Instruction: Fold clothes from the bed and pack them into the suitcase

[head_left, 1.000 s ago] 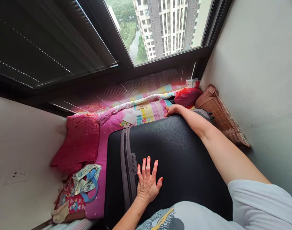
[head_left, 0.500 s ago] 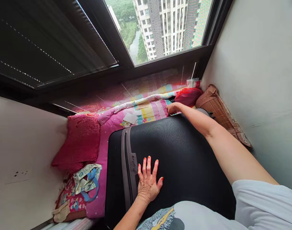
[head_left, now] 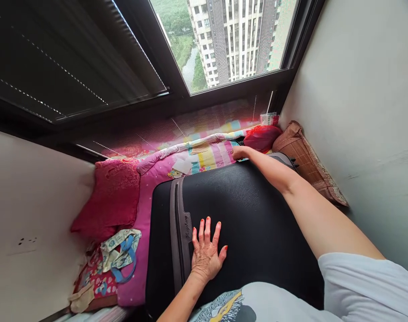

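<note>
A large black suitcase (head_left: 254,223) lies flat, with a grey zipped strip (head_left: 178,223) and a small lettered label across its left part. My left hand (head_left: 207,252) rests flat on the suitcase lid, fingers spread, just right of the strip. Reaching over the far edge is my right hand (head_left: 238,153), its fingers curled down at the suitcase's far side. What those fingers hold, if anything, is hidden behind the hand and the rim.
Pink and striped bedding (head_left: 207,156) lies under and beyond the suitcase. A red cushion (head_left: 113,197) and a cloth with blue straps (head_left: 123,255) are at left. A red bag (head_left: 262,137) and a folded brown mat (head_left: 307,165) stand near the right wall. The window (head_left: 224,44) is behind.
My right hand stays at the far edge, its curled fingers turned slightly further down. The left hand keeps its place on the lid. The view has shifted a little.
</note>
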A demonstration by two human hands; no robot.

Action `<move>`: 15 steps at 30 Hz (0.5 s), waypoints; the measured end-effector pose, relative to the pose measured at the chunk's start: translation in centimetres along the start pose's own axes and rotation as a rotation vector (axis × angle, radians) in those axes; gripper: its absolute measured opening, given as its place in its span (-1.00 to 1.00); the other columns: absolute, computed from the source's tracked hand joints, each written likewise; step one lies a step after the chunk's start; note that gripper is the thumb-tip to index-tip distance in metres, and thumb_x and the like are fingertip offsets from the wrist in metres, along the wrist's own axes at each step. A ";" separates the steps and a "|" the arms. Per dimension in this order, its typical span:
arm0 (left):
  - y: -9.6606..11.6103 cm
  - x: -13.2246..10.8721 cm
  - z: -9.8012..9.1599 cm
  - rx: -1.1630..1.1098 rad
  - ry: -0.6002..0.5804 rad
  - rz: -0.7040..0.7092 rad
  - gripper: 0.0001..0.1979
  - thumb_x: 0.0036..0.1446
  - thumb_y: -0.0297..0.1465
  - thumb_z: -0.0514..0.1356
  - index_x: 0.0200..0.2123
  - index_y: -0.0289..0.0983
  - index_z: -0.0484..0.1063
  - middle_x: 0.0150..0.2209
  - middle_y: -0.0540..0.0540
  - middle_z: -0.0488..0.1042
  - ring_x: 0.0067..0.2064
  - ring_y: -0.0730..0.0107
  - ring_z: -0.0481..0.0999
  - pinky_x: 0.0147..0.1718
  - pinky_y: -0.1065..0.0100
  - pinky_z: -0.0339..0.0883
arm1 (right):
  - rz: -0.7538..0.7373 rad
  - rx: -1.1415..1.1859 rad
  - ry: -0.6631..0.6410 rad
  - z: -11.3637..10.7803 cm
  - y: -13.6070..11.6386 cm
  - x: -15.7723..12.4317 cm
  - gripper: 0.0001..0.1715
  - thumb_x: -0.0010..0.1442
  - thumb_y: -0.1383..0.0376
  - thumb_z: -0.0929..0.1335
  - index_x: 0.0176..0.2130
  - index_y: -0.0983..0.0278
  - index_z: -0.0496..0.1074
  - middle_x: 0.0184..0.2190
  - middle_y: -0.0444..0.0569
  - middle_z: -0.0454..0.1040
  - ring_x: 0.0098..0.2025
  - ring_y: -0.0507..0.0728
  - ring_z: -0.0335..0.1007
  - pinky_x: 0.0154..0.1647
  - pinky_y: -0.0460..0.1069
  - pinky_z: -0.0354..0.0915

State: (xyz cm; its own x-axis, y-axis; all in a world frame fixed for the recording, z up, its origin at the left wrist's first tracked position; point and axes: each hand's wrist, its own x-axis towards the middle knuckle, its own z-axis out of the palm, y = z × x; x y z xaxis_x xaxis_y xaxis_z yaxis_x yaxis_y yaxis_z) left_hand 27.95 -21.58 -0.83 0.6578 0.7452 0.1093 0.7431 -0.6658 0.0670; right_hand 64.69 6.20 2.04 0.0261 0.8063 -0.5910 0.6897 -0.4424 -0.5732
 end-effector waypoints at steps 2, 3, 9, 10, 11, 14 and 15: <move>0.0 0.0 0.1 -0.007 0.015 0.000 -0.23 0.26 -0.18 0.26 0.47 -0.21 0.16 0.53 -0.37 -0.07 0.52 -0.26 -0.07 0.40 -0.29 -0.14 | -0.015 0.024 -0.047 -0.5 0.7 -1.1 -0.82 0.23 0.37 0.44 -0.40 0.39 0.45 -0.65 -0.10 0.33 -0.43 0.05 0.37 -0.30 -0.05 0.36; 0.0 0.0 0.2 -0.009 0.025 0.002 -0.23 0.26 -0.18 0.26 0.47 -0.21 0.17 0.53 -0.37 -0.07 0.52 -0.26 -0.07 0.40 -0.29 -0.15 | -0.037 0.048 -0.056 -0.7 1.1 -1.6 -0.83 0.21 0.36 0.45 -0.40 0.37 0.45 -0.65 -0.12 0.32 -0.49 0.01 0.31 -0.37 -0.09 0.33; -0.2 -0.1 0.6 -0.024 0.062 0.015 -0.18 0.23 -0.08 0.29 0.46 -0.24 0.19 0.54 -0.40 -0.12 0.51 -0.29 -0.05 0.41 -0.29 -0.19 | -0.097 0.106 -0.053 -0.9 2.3 -2.7 -0.84 0.21 0.32 0.44 -0.37 0.31 0.41 -0.60 -0.14 0.35 -0.58 -0.04 0.16 -0.53 -0.13 0.20; -0.2 -0.1 0.7 -0.026 0.062 0.014 -0.16 0.22 -0.06 0.29 0.46 -0.24 0.18 0.54 -0.40 -0.12 0.51 -0.29 -0.05 0.41 -0.29 -0.20 | -0.108 0.109 -0.059 -0.9 2.5 -2.5 -0.85 0.22 0.31 0.43 -0.36 0.31 0.42 -0.59 -0.13 0.36 -0.57 -0.04 0.18 -0.52 -0.13 0.21; -0.2 -0.1 0.7 -0.027 0.062 0.015 -0.16 0.21 -0.05 0.29 0.46 -0.24 0.18 0.54 -0.40 -0.13 0.51 -0.29 -0.05 0.41 -0.29 -0.20 | -0.120 0.108 -0.071 -1.0 2.7 -2.2 -0.85 0.23 0.29 0.42 -0.34 0.31 0.43 -0.58 -0.12 0.38 -0.57 -0.04 0.20 -0.50 -0.13 0.22; -0.3 -0.1 0.8 -0.025 0.073 0.020 -0.16 0.21 -0.05 0.30 0.45 -0.24 0.19 0.53 -0.41 -0.12 0.51 -0.29 -0.05 0.41 -0.28 -0.21 | -0.161 0.038 -0.145 -1.6 3.6 -1.1 -0.82 0.24 0.22 0.42 -0.29 0.31 0.50 -0.53 -0.08 0.45 -0.53 -0.01 0.27 -0.46 -0.11 0.24; -0.3 -0.1 0.8 -0.025 0.076 0.020 -0.17 0.21 -0.05 0.29 0.45 -0.25 0.20 0.53 -0.41 -0.12 0.50 -0.29 -0.04 0.41 -0.28 -0.21 | -0.179 -0.002 -0.179 -1.8 4.1 -0.7 -0.81 0.21 0.21 0.44 -0.28 0.31 0.52 -0.53 -0.09 0.46 -0.51 0.00 0.29 -0.45 -0.10 0.25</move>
State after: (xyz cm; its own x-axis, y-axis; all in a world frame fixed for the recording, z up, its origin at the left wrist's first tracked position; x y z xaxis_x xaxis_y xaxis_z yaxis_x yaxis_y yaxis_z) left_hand 27.77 -21.47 -1.61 0.6609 0.7271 0.1858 0.7257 -0.6823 0.0887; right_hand 68.77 4.58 1.13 -0.2254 0.7891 -0.5714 0.6729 -0.2981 -0.6770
